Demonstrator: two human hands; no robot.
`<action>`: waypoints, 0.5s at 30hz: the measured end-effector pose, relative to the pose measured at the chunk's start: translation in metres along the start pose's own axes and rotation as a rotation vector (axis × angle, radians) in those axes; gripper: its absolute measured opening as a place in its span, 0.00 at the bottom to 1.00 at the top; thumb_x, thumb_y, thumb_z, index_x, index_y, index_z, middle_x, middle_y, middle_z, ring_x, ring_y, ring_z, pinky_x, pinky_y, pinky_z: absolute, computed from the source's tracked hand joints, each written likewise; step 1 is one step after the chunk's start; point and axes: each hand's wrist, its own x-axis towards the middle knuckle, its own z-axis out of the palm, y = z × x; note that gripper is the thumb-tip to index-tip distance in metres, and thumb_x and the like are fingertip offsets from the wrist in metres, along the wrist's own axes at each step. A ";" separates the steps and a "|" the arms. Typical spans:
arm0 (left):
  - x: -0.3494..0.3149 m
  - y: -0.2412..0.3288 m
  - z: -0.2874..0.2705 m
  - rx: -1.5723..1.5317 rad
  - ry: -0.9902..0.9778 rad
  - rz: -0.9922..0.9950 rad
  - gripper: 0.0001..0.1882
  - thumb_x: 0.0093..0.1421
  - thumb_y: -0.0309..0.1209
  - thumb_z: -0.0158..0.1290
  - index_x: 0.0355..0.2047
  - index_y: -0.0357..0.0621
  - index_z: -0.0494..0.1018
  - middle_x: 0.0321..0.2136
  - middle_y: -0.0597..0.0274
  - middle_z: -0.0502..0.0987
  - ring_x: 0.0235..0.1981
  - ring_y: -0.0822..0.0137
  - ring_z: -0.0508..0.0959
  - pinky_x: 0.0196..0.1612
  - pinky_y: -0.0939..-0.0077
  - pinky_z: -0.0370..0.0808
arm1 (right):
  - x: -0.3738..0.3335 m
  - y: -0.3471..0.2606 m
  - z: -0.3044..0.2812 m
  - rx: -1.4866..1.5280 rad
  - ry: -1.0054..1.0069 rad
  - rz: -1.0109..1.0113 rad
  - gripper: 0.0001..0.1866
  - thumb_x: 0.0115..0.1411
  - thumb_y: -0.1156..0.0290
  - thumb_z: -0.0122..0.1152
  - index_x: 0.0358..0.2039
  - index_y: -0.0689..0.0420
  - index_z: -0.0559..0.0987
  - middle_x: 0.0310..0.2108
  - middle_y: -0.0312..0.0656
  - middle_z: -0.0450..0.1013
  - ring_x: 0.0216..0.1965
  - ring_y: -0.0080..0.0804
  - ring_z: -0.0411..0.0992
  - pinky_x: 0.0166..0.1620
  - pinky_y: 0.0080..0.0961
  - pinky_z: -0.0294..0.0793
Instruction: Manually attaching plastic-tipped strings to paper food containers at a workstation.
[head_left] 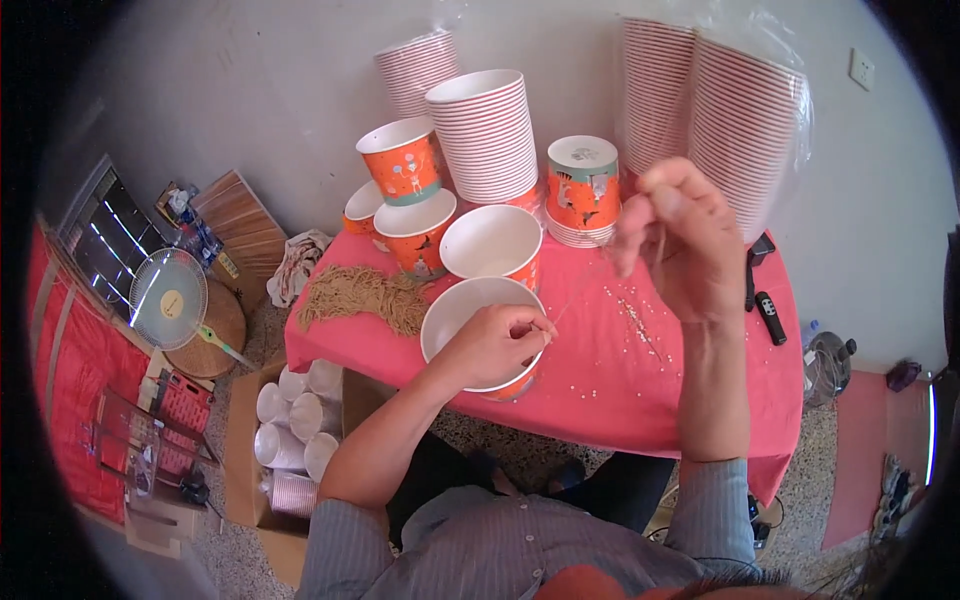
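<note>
Left hand (500,345) is pinching thin strand (569,302) above near tub (450,315), raised right hand (690,235) showing unclear hold; strand-drawing, presumably, is needing even tension next.

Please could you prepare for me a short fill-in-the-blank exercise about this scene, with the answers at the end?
1. Of the left hand and the right hand, the ____ one appears higher in the picture.
2. The tan strands lie toward the table's ____ side.
3. The orange tub nearest the right hand has its base facing ____.
Missing words: right; left; up.
</note>
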 end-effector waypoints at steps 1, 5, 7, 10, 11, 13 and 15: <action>0.000 -0.001 0.000 -0.014 -0.001 0.005 0.12 0.69 0.29 0.57 0.46 0.33 0.84 0.36 0.55 0.88 0.36 0.73 0.85 0.41 0.73 0.80 | -0.001 -0.006 -0.001 0.039 -0.021 -0.021 0.11 0.76 0.71 0.50 0.51 0.62 0.77 0.39 0.57 0.84 0.34 0.44 0.85 0.34 0.35 0.86; 0.000 0.000 0.000 -0.017 -0.010 -0.007 0.09 0.71 0.26 0.57 0.44 0.33 0.83 0.34 0.63 0.85 0.37 0.77 0.82 0.42 0.77 0.80 | -0.010 -0.024 -0.009 0.086 -0.072 -0.209 0.13 0.76 0.71 0.48 0.53 0.64 0.75 0.45 0.59 0.83 0.39 0.49 0.86 0.36 0.42 0.88; -0.001 0.000 -0.001 -0.001 -0.016 -0.018 0.09 0.71 0.27 0.57 0.44 0.33 0.83 0.34 0.63 0.85 0.37 0.77 0.82 0.42 0.77 0.79 | -0.010 -0.032 -0.018 0.036 -0.072 -0.260 0.12 0.76 0.71 0.50 0.53 0.64 0.76 0.44 0.57 0.83 0.38 0.47 0.85 0.36 0.40 0.87; -0.001 0.005 -0.002 0.031 -0.013 -0.015 0.09 0.72 0.27 0.57 0.44 0.33 0.83 0.35 0.63 0.86 0.37 0.77 0.82 0.42 0.77 0.80 | -0.012 -0.040 -0.022 -0.026 0.005 -0.322 0.11 0.76 0.72 0.54 0.53 0.62 0.78 0.43 0.53 0.83 0.36 0.41 0.83 0.36 0.36 0.85; -0.001 0.005 -0.002 0.031 -0.013 -0.015 0.09 0.72 0.27 0.57 0.44 0.33 0.83 0.35 0.63 0.86 0.37 0.77 0.82 0.42 0.77 0.80 | -0.010 -0.043 -0.024 -0.025 0.048 -0.331 0.11 0.76 0.73 0.54 0.53 0.62 0.78 0.43 0.52 0.83 0.38 0.41 0.84 0.36 0.36 0.86; 0.000 0.001 0.000 0.020 -0.007 -0.018 0.09 0.72 0.28 0.57 0.44 0.33 0.83 0.35 0.62 0.86 0.37 0.77 0.82 0.42 0.77 0.80 | -0.011 -0.047 -0.034 -0.026 0.095 -0.342 0.13 0.76 0.73 0.53 0.56 0.62 0.78 0.47 0.51 0.83 0.43 0.40 0.85 0.39 0.37 0.87; -0.001 -0.002 0.001 0.023 0.016 0.004 0.11 0.71 0.30 0.58 0.44 0.33 0.83 0.32 0.60 0.85 0.34 0.75 0.82 0.39 0.74 0.78 | -0.010 -0.051 -0.039 -0.043 0.106 -0.376 0.14 0.76 0.73 0.53 0.58 0.62 0.78 0.48 0.53 0.83 0.46 0.41 0.85 0.41 0.37 0.87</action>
